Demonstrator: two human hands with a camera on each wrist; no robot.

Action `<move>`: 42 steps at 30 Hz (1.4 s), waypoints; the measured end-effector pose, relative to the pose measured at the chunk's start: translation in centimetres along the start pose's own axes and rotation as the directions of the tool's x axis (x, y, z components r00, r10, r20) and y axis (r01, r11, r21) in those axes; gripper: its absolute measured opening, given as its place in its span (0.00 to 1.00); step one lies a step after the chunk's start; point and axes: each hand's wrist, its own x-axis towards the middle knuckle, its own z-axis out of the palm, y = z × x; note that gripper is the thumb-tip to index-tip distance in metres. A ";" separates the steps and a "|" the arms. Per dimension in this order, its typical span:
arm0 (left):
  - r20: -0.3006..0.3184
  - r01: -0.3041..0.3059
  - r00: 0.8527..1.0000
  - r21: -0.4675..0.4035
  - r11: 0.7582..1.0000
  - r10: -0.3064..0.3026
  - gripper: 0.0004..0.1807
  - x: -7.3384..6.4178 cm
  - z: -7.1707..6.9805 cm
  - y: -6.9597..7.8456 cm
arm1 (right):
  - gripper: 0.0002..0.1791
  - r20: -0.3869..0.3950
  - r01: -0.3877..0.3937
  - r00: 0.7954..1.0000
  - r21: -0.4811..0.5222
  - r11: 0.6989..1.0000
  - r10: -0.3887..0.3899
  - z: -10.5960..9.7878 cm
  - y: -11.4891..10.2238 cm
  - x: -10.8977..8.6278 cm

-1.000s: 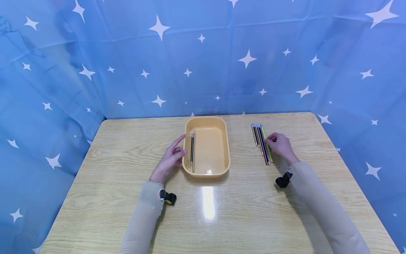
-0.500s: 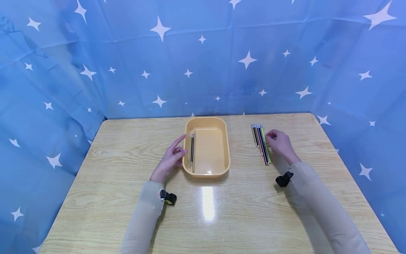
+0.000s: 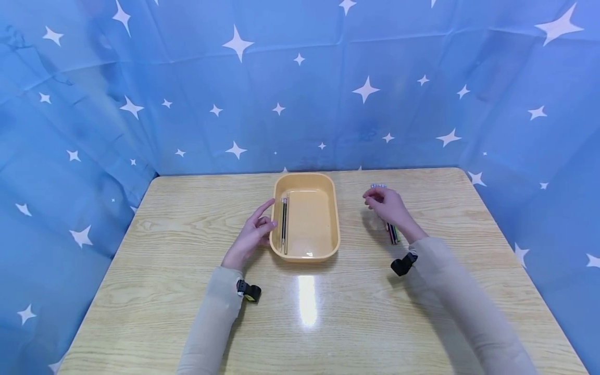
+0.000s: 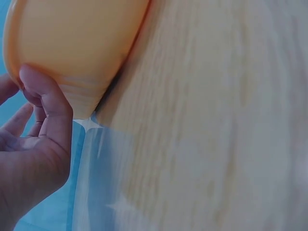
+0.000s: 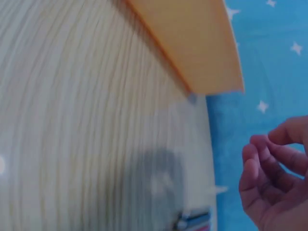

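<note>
My left hand (image 3: 250,237) holds the left rim of an orange-yellow plastic tray (image 3: 338,224). The left wrist view has the thumb of that hand (image 4: 43,139) against the outer wall of the tray (image 4: 77,38). Inside, along the left side, lie a few pencils (image 3: 284,224). My right hand (image 3: 386,205) hovers over a row of several pencils (image 3: 392,235) on the table, hiding most of them. In the right wrist view this hand (image 5: 274,178) has loosely bent fingers and nothing visible between them. Pencil ends (image 5: 195,220) show at the bottom there.
A light wood-grain table (image 3: 187,219) carries everything. Behind it and along both sides hangs a blue cloth (image 3: 300,88) with white stars. A bright light reflection lies on the tabletop in front of the tray.
My right hand has come away from the green pencil at the row's right edge and moved left and up over the pencils. The left hand and tray have stayed put.
</note>
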 end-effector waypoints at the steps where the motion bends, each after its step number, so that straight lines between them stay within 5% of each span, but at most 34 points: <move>1: -0.002 -0.002 1.000 -0.003 1.000 0.002 0.33 0.0 0.0 -0.1 | 0.14 0.002 0.016 1.000 0.007 1.000 -0.016 0.3 -0.4 0.1; 13: -0.006 0.006 1.000 -0.008 1.000 -0.006 0.33 0.0 0.0 -0.1 | 0.09 0.023 0.092 0.995 0.098 0.991 -0.095 2.8 -3.6 1.6; 22: -0.011 0.030 0.999 0.031 0.999 -0.030 0.33 -0.8 0.8 1.6 | 0.10 0.044 0.056 0.997 0.142 0.988 -0.063 4.1 -5.5 2.7; 42: 0.007 0.014 1.000 -0.014 1.000 -0.013 0.33 -0.3 0.4 0.8 | 0.10 0.217 -0.006 0.976 0.148 0.989 -0.026 8.1 -10.1 5.3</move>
